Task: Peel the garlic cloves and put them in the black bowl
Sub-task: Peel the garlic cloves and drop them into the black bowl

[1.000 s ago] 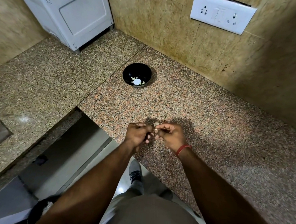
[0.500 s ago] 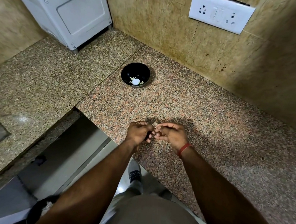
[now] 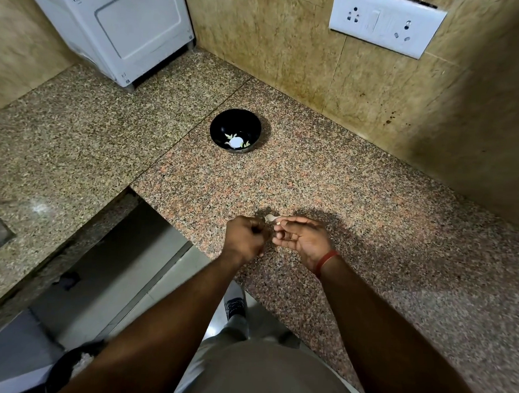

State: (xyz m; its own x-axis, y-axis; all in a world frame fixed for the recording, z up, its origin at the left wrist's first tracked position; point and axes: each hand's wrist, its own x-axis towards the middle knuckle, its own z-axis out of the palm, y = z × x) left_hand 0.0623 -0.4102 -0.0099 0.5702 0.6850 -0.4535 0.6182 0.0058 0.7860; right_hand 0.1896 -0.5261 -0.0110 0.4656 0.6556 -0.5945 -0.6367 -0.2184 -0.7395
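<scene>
clove: a pale garlic clove (image 3: 271, 218) pinched at the right hand (image 3: 301, 240) fingertips, its long axis pointing left.
left hand: left hand (image 3: 245, 237) curled just beside it; what it holds cannot be told.
bowl: black bowl (image 3: 235, 130) lies well ahead, slightly left, on the granite counter (image 3: 371, 233).
nearer hand: right.

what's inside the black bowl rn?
Inside the black bowl: one round white piece and a few small pale bits around it, near the front wall. Too small to tell peeled cloves from skin. Anything beneath the white piece is covered.
</scene>
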